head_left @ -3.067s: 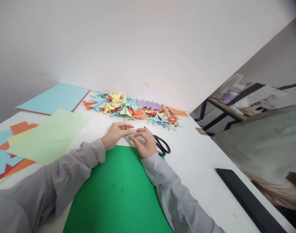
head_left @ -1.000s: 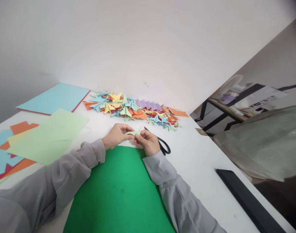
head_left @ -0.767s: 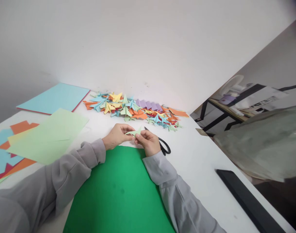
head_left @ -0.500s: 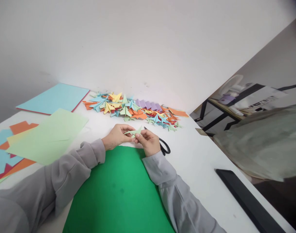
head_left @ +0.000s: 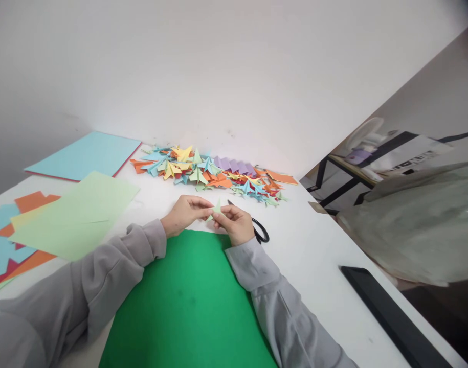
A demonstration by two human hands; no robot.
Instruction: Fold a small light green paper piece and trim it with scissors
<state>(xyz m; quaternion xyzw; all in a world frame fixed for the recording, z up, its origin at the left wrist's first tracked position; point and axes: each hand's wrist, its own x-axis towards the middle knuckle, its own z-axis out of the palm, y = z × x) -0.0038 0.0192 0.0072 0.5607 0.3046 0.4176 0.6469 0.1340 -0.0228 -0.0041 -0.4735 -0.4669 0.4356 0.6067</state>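
A small folded piece of light green paper (head_left: 217, 208) is held between both hands, above the far edge of a green sheet (head_left: 187, 296). My left hand (head_left: 185, 214) pinches its left side with thumb and forefinger. On the right, my right hand (head_left: 236, 223) grips it with thumb and fingers, covering part of it. Black-handled scissors (head_left: 261, 230) lie partly hidden behind my right hand. Beyond the hands, a long heap of folded paper shapes (head_left: 208, 171) in several colours rests along the wall.
Light green sheets (head_left: 80, 214) and coloured scraps (head_left: 34, 202) lie at the left, with a blue sheet (head_left: 88, 153) behind them. A black bar-shaped object (head_left: 387, 312) is at the right edge. A shelf (head_left: 349, 171) stands beyond the white table (head_left: 306, 255).
The light green piece has turned between the fingers; its long point toward my left hand no longer shows. My left fingers have closed in on it.
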